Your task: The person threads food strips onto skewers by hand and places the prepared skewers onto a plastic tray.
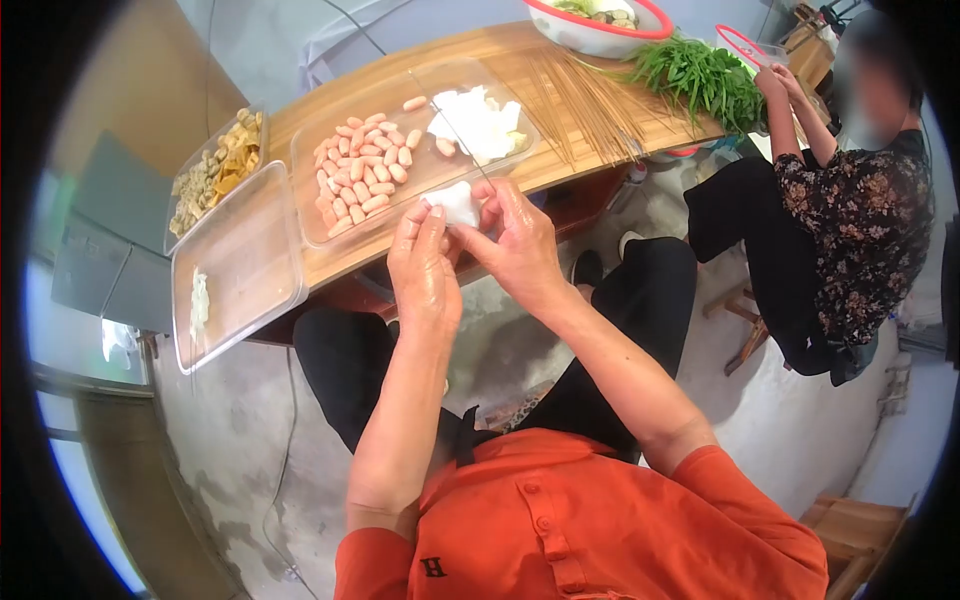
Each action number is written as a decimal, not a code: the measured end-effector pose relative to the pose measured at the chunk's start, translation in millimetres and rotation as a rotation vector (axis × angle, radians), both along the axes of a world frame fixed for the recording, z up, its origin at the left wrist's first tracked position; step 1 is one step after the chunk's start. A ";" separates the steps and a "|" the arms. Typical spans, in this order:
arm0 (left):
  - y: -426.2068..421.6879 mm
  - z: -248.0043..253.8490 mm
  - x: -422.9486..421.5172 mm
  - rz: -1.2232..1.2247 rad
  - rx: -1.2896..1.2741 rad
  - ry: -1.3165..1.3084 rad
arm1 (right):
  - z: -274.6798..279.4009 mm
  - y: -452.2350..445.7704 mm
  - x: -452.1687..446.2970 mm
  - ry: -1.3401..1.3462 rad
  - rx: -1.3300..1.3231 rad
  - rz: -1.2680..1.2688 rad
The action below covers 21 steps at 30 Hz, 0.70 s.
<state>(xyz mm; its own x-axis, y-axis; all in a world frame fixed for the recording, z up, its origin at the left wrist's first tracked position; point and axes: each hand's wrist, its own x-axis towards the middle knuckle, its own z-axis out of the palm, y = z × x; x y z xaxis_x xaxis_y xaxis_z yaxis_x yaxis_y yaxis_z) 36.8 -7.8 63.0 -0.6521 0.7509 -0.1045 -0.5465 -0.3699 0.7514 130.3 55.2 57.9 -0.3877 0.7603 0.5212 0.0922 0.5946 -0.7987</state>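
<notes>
Pinched between fingertips of the left hand (425, 262) and right hand (522, 240), a small, soft-looking white piece (455, 204) sits by the brown wooden table (283, 130). From the right hand, I see a long, thin, dark stick (450, 129) slant away leftward over a clear plastic tray (420, 176).

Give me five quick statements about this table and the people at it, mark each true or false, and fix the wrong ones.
1. The left hand and right hand are both on a white piece. True.
2. The pink pieces sit in a bowl. False: the pink pieces lie in a clear tray.
3. Thin skewers lie on the table beside leafy greens. True.
4. The other person's top is plain orange. False: that top is dark floral.
5. The white bowl has a red rim. True.
</notes>
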 end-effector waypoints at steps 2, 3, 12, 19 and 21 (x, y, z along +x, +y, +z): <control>-5.2 -7.0 -2.3 -0.005 0.020 -0.013 | -5.6 -1.3 -2.0 -0.026 0.022 -0.011; -7.3 -3.7 0.2 -0.001 0.039 -0.028 | -8.9 -0.8 -2.2 -0.006 0.067 -0.011; -13.5 -4.1 1.5 0.041 0.120 -0.219 | -10.5 -9.8 7.5 0.450 -0.931 0.329; -19.6 -5.6 -21.3 -0.046 0.218 -0.263 | -22.6 -26.1 24.5 0.295 -0.991 0.454; -22.9 -0.7 -29.1 -0.061 0.239 -0.209 | -27.0 -25.3 31.5 0.226 -0.951 0.439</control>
<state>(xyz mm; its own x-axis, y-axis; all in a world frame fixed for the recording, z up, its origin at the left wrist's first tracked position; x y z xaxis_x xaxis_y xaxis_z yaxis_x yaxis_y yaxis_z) 7.6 -30.7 62.3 -0.5883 0.8072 -0.0474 -0.7060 -0.4843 0.5167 161.8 30.0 30.8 -0.6946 0.7097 -0.1179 -0.1863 -0.3358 -0.9233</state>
